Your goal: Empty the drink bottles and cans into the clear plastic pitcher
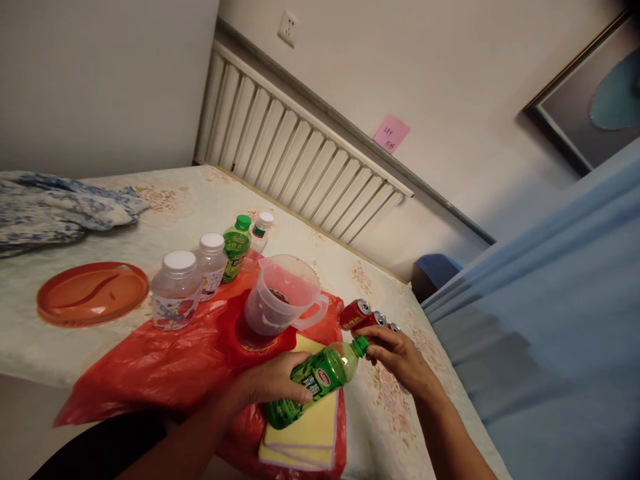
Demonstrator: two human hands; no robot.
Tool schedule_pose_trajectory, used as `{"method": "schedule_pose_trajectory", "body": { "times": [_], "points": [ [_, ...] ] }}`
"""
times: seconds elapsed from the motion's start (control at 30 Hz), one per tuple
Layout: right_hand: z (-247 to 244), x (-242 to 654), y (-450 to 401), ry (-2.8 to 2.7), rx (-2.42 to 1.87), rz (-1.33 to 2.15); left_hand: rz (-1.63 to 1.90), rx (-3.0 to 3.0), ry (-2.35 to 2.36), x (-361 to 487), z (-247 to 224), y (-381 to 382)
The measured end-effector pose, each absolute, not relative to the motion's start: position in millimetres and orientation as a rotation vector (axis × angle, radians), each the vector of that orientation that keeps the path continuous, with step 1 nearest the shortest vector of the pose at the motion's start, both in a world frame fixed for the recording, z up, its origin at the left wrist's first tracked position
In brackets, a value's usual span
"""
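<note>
A green-labelled plastic bottle (316, 381) is tilted to the right above some yellow cloths (305, 437). My left hand (277, 381) is wrapped round its body, thumb across the label. At the neck, the fingers of my right hand (393, 353) pinch the green cap (360, 346). Whether the cap is loose from the neck I cannot tell. Behind the bottle stands a clear measuring jug (283, 297) with a little dark liquid in it, on a red dish (250, 350). Several red cans (356, 313) lie just beyond my right hand, partly hidden by it.
A red plastic bag (150, 373) spreads under these things. To the left are two white-lidded jars (175, 293), an orange tray (93, 293) and a bunched patterned cloth (60, 207). Another green bottle (236, 250) and a clear bottle (257, 243) stand behind. A blue curtain (525, 320) hangs at right.
</note>
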State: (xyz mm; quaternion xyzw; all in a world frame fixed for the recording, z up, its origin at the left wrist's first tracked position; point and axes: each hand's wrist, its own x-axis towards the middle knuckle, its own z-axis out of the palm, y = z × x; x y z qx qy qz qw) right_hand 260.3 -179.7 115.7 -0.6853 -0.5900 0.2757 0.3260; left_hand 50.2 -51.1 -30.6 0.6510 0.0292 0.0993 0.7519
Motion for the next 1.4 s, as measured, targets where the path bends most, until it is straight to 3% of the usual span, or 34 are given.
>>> {"method": "schedule_pose_trajectory", "body": {
  "times": [1.17, 1.4],
  "points": [
    [120, 252, -173, -1.671, -1.932, 0.585, 0.241, 1.436, 0.058, 49, -31, -51],
    [125, 256, -177, -1.538, -1.766, 0.785, 0.239, 1.460, 0.077, 50, -32, -51]
  ]
}}
